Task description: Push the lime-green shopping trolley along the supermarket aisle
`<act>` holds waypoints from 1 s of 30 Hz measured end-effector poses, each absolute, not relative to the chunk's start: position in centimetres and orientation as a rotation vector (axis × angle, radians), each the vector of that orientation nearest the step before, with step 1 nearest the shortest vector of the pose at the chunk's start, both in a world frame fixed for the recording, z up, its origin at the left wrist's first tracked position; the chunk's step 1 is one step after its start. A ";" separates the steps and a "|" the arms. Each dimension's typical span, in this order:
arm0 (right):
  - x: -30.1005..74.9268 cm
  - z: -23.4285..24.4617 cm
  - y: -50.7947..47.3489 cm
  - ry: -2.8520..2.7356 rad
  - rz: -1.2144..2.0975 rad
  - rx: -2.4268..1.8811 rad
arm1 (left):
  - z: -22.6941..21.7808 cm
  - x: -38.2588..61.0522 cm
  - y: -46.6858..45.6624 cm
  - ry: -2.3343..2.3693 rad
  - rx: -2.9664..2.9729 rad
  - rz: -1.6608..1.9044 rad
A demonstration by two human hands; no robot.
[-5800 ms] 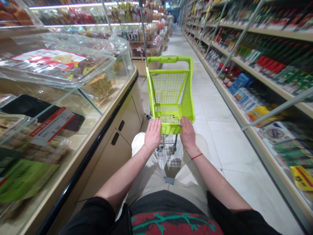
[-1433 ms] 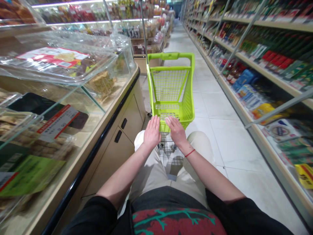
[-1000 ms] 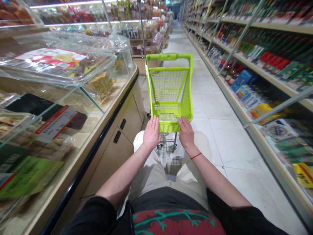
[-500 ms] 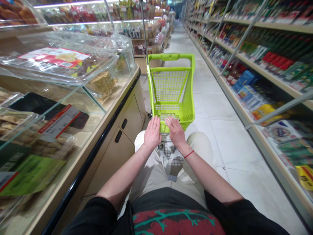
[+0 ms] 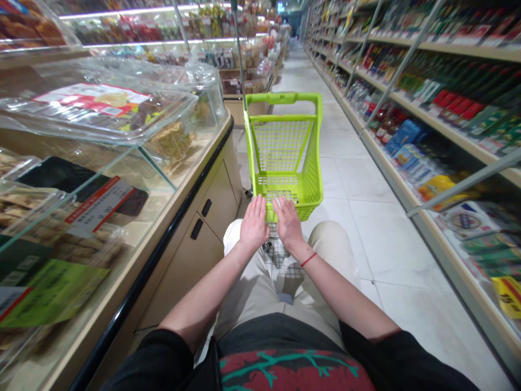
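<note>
My left hand (image 5: 254, 224) and my right hand (image 5: 288, 221) lie open and flat, side by side, fingers lightly spread, pressing down on the near rim of a lime-green plastic shopping cart (image 5: 309, 184) without curling around it. The cart stands on its wheels just in front of my knees, its long axis pointing straight ahead down the aisle, with its raised handle at the far end. A thin red cord (image 5: 308, 259) circles my right wrist. Below my hands are my beige trousers (image 5: 329, 244). To my left, beside the cart, runs a glass display counter (image 5: 163, 179) holding plastic-wrapped trays of food, above cream cabinet doors with black handles (image 5: 196, 228). To my right, across white floor tiles (image 5: 391, 244), stand long shelves of packaged goods (image 5: 448, 103).
</note>
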State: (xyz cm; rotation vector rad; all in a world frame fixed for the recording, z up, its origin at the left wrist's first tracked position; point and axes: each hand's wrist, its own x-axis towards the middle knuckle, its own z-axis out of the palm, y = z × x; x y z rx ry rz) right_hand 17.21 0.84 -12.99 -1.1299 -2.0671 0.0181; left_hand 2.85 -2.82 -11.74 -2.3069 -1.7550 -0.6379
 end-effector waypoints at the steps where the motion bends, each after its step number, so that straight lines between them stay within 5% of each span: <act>1: 16.3 -12.8 0.8 -2.080 0.040 -1.115 | -11.7 2.8 -2.8 -1.766 -2.307 -0.623; 17: 25.4 -12.6 1.9 -2.006 -0.073 -1.255 | -11.6 2.7 -2.7 -1.774 -2.306 -0.610; 30: 16.1 -11.5 1.0 -2.184 0.056 -1.083 | -11.8 2.7 -2.7 -1.796 -2.293 -0.619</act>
